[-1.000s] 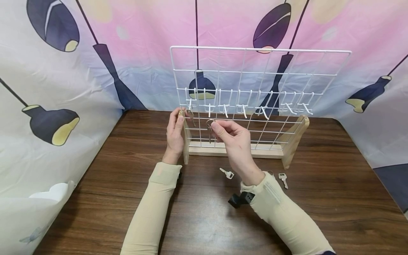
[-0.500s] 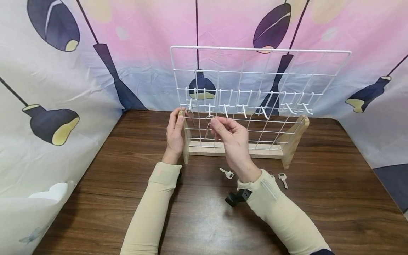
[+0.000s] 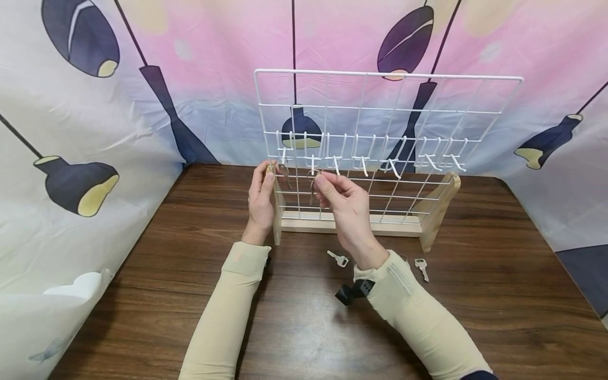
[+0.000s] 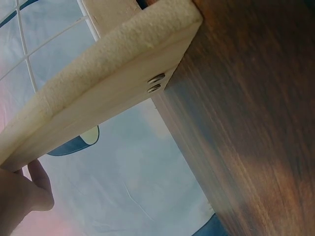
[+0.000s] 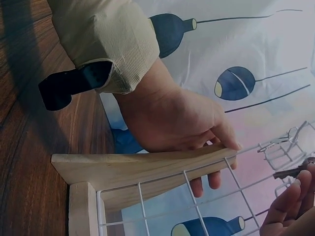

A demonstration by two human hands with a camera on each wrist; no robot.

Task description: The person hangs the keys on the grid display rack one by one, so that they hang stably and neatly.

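Observation:
My left hand (image 3: 261, 205) grips the top of the left wooden upright (image 4: 103, 73) of a white wire grid rack (image 3: 389, 75). In the right wrist view, its thumb lies on the near side and fingertips (image 5: 197, 187) show past the far side. My right hand (image 3: 350, 214) pinches a key ring between thumb and forefinger, with its key (image 3: 311, 193) hanging down. That ring overlaps the tip of the second white hook (image 3: 312, 161) from the left in the head view. Another key (image 3: 286, 178) hangs from the leftmost hook (image 3: 284, 154).
Several more white hooks (image 3: 391, 166) line the grid to the right. On the brown wooden table (image 3: 304, 327), one key (image 3: 338, 258) lies before the rack and another key (image 3: 421, 269) farther right. A ring (image 3: 404, 258) shows partly behind the right sleeve. A printed curtain (image 3: 214, 63) hangs behind.
My right hand has risen slightly with the key ring, bringing it up to the second hook's tip. The left hand keeps its grip on the upright.

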